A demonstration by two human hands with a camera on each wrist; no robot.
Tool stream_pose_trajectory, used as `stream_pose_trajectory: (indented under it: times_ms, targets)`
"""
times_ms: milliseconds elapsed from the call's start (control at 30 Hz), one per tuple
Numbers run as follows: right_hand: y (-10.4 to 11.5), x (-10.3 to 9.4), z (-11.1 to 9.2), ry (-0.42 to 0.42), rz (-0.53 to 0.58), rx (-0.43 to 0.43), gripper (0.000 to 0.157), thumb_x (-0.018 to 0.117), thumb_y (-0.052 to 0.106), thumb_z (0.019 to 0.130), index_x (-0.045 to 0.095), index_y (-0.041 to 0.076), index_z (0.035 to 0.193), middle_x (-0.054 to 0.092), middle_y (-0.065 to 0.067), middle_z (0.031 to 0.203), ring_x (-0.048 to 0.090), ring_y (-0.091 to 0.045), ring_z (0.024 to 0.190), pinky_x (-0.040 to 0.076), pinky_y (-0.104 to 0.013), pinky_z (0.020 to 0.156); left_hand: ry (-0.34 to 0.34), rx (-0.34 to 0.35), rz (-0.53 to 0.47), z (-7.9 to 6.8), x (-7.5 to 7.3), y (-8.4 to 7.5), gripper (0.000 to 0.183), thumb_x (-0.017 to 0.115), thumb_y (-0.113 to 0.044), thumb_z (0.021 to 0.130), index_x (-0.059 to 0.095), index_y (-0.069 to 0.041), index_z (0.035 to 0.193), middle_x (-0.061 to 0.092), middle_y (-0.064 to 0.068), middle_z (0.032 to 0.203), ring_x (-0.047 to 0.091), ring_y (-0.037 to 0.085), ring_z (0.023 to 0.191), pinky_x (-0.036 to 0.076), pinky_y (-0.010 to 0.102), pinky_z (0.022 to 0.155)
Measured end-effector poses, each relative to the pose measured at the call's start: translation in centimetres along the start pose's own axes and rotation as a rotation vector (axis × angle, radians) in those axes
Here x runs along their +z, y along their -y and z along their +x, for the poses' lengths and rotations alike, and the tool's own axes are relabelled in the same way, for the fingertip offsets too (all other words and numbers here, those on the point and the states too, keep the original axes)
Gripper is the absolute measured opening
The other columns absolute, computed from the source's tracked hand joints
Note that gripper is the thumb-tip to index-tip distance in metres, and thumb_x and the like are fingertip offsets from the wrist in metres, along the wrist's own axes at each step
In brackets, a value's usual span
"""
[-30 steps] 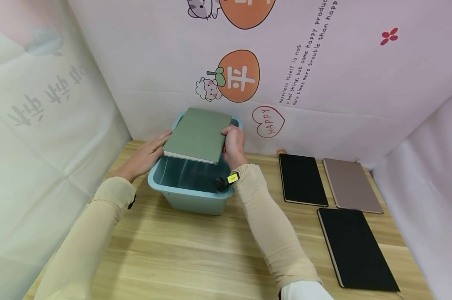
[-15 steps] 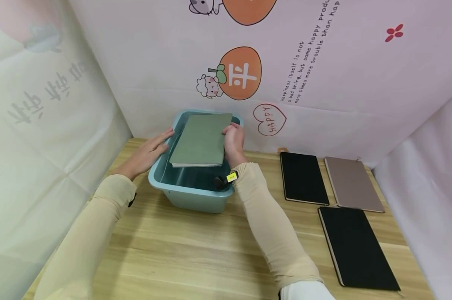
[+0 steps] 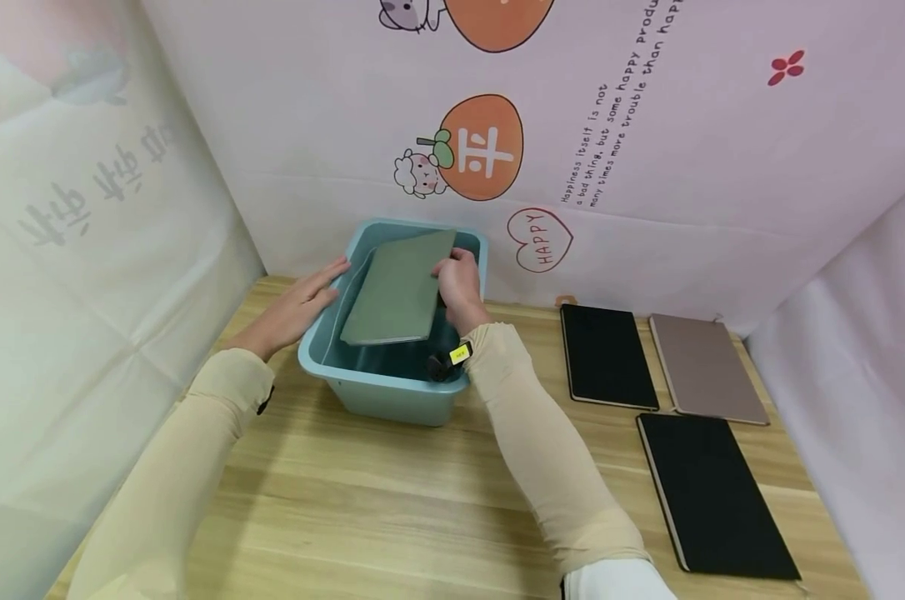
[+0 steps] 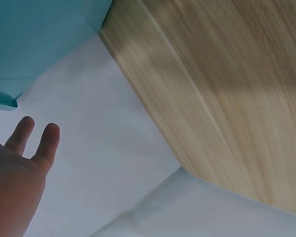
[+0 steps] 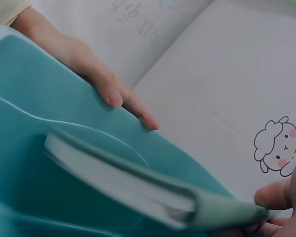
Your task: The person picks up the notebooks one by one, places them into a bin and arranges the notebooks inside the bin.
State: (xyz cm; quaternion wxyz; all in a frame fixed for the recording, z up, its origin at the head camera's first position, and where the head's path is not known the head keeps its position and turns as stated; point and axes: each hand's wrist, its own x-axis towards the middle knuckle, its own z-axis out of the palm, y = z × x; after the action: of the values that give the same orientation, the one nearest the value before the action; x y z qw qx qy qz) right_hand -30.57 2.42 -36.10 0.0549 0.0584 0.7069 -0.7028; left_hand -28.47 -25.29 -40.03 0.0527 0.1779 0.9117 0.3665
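Note:
A green hardcover notebook [image 3: 396, 292] is tilted inside the mouth of a blue plastic bin [image 3: 385, 404], its left side lower than its right. My right hand [image 3: 460, 283] grips the notebook's right edge by the spine, thumb on top of the cover. In the right wrist view the notebook's page edges [image 5: 118, 182] face the camera, below the bin's rim. My left hand [image 3: 295, 307] rests with straight fingers on the bin's left rim; the left wrist view shows its fingers [image 4: 47, 143] spread beside the bin's wall.
To the right on the wooden table [image 3: 362, 517] lie a smaller black notebook [image 3: 608, 357], a mauve notebook [image 3: 709, 368] and a larger black notebook [image 3: 715, 496]. A printed white cloth [image 3: 310, 125] stands close behind the bin, with another cloth wall [image 3: 107, 292] at the left.
The green notebook has gone from above the bin down into its opening, and its right side now tilts up. My right hand has shifted slightly left; the left hand stays at the rim.

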Motion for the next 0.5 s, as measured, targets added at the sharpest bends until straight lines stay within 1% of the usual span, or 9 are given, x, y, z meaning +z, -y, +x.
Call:
stream_pose_trajectory:
  times_ms: [67, 200, 233, 300, 333, 400, 433, 500]
  targets:
    - [0.05, 0.08, -0.03, 0.031, -0.012, 0.02, 0.06, 0.04, 0.007, 0.103, 0.024, 0.011, 0.161, 0.042, -0.018, 0.152, 0.056, -0.033, 0.114, 0.051, -0.042, 0.09, 0.0, -0.005, 0.0, -0.08, 0.02, 0.08, 0.055, 0.031, -0.045, 0.111, 0.019, -0.035, 0.164, 0.007, -0.019, 0.171, 0.007, 0.024, 0.162, 0.011, 0.064, 0.127]
    - [0.11, 0.07, 0.16, 0.079, -0.015, 0.078, 0.063, 0.04, 0.007, 0.104, 0.02, 0.013, 0.164, 0.044, -0.019, 0.151, 0.058, -0.028, 0.094, 0.05, -0.037, 0.076, -0.002, -0.01, 0.002, -0.06, 0.14, 0.17, 0.054, 0.031, -0.045, 0.111, 0.02, -0.036, 0.164, 0.007, -0.019, 0.171, 0.007, 0.024, 0.162, 0.011, 0.063, 0.127]
    - [0.13, 0.05, 0.25, 0.088, -0.013, 0.094, 0.064, 0.04, 0.007, 0.104, 0.019, 0.014, 0.164, 0.045, -0.019, 0.15, 0.057, -0.026, 0.087, 0.048, -0.036, 0.073, -0.003, -0.009, 0.001, -0.05, 0.15, 0.16, 0.054, 0.031, -0.045, 0.111, 0.02, -0.035, 0.164, 0.007, -0.019, 0.171, 0.007, 0.024, 0.162, 0.011, 0.063, 0.127]
    - [0.16, 0.03, 0.41, 0.098, -0.015, 0.114, 0.065, 0.04, 0.006, 0.105, 0.018, 0.014, 0.165, 0.048, -0.02, 0.146, 0.048, -0.022, 0.07, 0.041, -0.034, 0.064, -0.006, -0.01, 0.004, -0.02, 0.15, 0.12, 0.054, 0.031, -0.044, 0.111, 0.02, -0.035, 0.164, 0.007, -0.019, 0.172, 0.007, 0.024, 0.162, 0.011, 0.064, 0.127]
    - [0.15, 0.02, 0.49, 0.1, -0.017, 0.12, 0.065, 0.04, 0.006, 0.105, 0.018, 0.015, 0.165, 0.051, -0.02, 0.142, 0.044, -0.021, 0.064, 0.039, -0.033, 0.061, -0.009, -0.007, 0.003, 0.01, 0.13, 0.08, 0.054, 0.031, -0.043, 0.112, 0.021, -0.034, 0.164, 0.008, -0.018, 0.172, 0.007, 0.024, 0.162, 0.011, 0.064, 0.127]
    - [0.17, 0.05, 0.62, 0.098, -0.026, 0.121, 0.065, 0.04, 0.005, 0.104, 0.018, 0.014, 0.165, 0.055, -0.018, 0.13, 0.039, -0.02, 0.058, 0.036, -0.033, 0.058, -0.012, -0.005, 0.006, 0.01, 0.09, 0.02, 0.054, 0.031, -0.042, 0.112, 0.021, -0.033, 0.164, 0.008, -0.015, 0.173, 0.007, 0.024, 0.162, 0.011, 0.064, 0.127]
    - [0.18, 0.09, 0.66, 0.095, -0.028, 0.123, 0.063, 0.04, 0.004, 0.104, 0.022, 0.013, 0.164, 0.056, -0.017, 0.121, 0.037, -0.019, 0.056, 0.035, -0.033, 0.056, -0.013, -0.004, 0.011, 0.0, 0.07, -0.01, 0.054, 0.031, -0.042, 0.112, 0.021, -0.033, 0.164, 0.008, -0.014, 0.173, 0.008, 0.025, 0.162, 0.012, 0.065, 0.127]
    - [0.18, 0.14, 0.75, 0.087, -0.034, 0.13, 0.055, 0.041, 0.003, 0.104, 0.034, 0.008, 0.158, 0.054, -0.012, 0.106, 0.038, -0.02, 0.056, 0.035, -0.032, 0.055, -0.012, -0.005, 0.016, -0.02, 0.02, -0.09, 0.054, 0.031, -0.041, 0.112, 0.022, -0.033, 0.164, 0.009, -0.013, 0.173, 0.008, 0.025, 0.162, 0.012, 0.065, 0.127]
